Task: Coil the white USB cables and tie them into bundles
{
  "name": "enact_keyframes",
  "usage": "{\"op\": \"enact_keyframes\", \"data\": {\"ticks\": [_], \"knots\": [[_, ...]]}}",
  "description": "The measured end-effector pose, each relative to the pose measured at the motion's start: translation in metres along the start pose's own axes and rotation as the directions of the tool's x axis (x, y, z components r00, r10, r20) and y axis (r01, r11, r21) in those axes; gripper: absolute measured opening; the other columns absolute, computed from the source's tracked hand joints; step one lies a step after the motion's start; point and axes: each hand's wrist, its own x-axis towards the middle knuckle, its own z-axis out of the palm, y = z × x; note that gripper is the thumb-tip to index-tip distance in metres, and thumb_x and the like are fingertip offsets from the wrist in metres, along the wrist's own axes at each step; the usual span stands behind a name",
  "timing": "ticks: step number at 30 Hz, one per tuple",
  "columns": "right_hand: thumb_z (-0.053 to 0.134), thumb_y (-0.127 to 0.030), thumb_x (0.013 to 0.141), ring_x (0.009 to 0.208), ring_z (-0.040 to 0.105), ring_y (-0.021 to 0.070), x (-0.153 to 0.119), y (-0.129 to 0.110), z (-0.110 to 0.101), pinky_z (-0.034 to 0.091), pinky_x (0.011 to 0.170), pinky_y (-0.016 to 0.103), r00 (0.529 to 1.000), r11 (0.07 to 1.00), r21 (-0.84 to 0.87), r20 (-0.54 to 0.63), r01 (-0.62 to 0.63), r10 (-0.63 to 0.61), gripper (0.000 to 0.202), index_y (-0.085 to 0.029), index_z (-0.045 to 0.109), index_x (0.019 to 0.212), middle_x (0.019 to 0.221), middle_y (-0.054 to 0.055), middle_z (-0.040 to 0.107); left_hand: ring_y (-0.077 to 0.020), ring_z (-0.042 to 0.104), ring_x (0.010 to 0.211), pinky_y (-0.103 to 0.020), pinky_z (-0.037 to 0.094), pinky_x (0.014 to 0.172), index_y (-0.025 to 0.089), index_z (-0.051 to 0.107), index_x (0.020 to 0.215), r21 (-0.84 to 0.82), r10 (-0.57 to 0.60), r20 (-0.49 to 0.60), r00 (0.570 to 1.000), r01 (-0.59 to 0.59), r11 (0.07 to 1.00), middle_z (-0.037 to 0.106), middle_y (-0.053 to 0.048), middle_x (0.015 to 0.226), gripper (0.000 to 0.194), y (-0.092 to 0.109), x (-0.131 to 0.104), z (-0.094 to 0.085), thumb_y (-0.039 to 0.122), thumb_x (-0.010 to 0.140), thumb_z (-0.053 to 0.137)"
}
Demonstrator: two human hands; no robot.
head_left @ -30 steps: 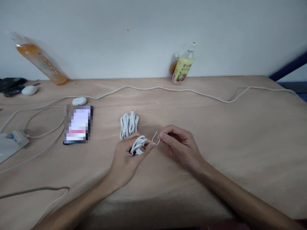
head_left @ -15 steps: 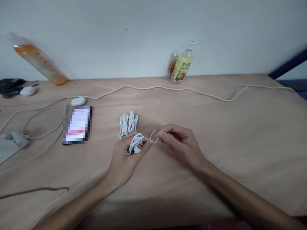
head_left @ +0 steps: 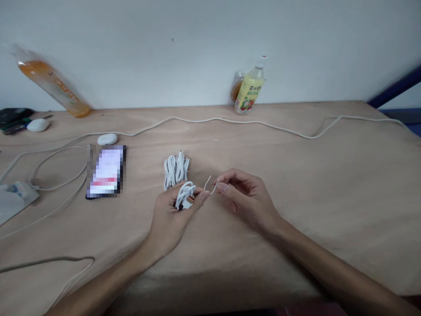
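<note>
My left hand (head_left: 171, 210) is closed around a coiled white USB cable (head_left: 186, 193), whose plug shows an orange-brown insert. Between its thumb and fingertip it also pinches a thin white twist tie (head_left: 213, 188), with two loose ends standing up. My right hand (head_left: 245, 188) is just to the right, thumb and index finger closed at one end of the twist tie. Beyond my left hand, more bundled white cables (head_left: 176, 169) lie on the table, their near part covered by my fingers.
A phone (head_left: 107, 171) and a white earbud case (head_left: 107, 139) lie to the left. One long white cord (head_left: 246, 122) crosses the wooden table (head_left: 312, 188). An orange drink bottle (head_left: 55, 85) and a yellow-labelled bottle (head_left: 250, 90) stand against the wall.
Both hands have shifted very slightly left and up. The twist tie's ends have moved a little, its right end now curving more upward at my right fingertips.
</note>
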Motion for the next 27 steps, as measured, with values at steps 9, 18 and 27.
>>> {"op": "enact_keyframes", "data": {"ticks": [9,18,27], "knots": [[0.085,-0.047,0.088,0.052,0.046,0.0081,0.004,-0.005,-0.001,0.038,0.042,0.021,0.998,0.995,-0.074,-0.014,-0.062,0.061,0.028,-0.021,0.079,0.081,0.076,0.0,0.069,-0.0142,0.053,0.065,-0.028,0.042,0.065,0.022,0.079,0.088,0.013,-0.049,0.033,0.998,0.048,0.999,0.064,0.004,0.071,0.019,-0.004,-0.002,0.001,0.04,0.093,0.077],[0.072,-0.04,0.092,0.044,0.053,0.0105,0.013,-0.008,-0.019,0.039,0.045,0.024,0.986,0.848,-0.503,-0.063,-0.167,0.157,0.027,-0.02,0.081,0.076,0.061,0.001,0.071,-0.0153,0.058,0.071,-0.029,0.048,0.068,0.021,0.07,0.102,-0.033,-0.132,0.08,0.988,0.135,0.99,0.066,0.003,0.081,0.023,0.0,-0.005,0.006,0.039,0.089,0.077],[0.065,-0.036,0.093,0.047,0.056,0.0155,0.022,-0.008,-0.034,0.038,0.052,0.03,0.981,0.733,-0.679,-0.17,-0.05,-0.09,0.03,-0.022,0.077,0.07,0.055,0.001,0.07,-0.0081,0.039,0.053,-0.025,0.027,0.047,0.018,0.069,0.122,-0.367,-0.249,0.27,0.93,0.339,0.866,0.061,0.003,0.081,0.041,0.0,-0.007,0.004,0.052,0.099,0.073]]}}
